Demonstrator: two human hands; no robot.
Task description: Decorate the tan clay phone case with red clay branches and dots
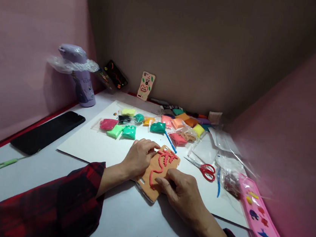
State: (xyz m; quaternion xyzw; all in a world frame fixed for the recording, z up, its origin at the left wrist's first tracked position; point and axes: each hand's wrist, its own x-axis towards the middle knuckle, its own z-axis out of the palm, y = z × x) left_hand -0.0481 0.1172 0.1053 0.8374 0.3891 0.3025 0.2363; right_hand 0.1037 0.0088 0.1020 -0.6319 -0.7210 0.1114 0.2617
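A phone case point(144, 187) covered in orange-brown clay is tilted between my hands at the front edge of the white board. A coral-pink clay strand point(156, 171) curves along it, ending in branching, leaf-like pieces point(167, 157) at the far end. My left hand point(139, 158) grips the case's left side, with the index finger reaching to its top edge. My right hand point(185, 194) is closed at the right side, its fingers curled and its thumb on the clay face near the strand's lower part.
Clay packets point(129, 131) lie across the white board point(84, 140). Red scissors point(207, 171), a blue tool point(170, 142) and a pink tray point(272, 230) are nearby. A phone point(48, 132) and purple bottle point(84, 87) stand left; decorated cases point(146, 86) lean against the wall.
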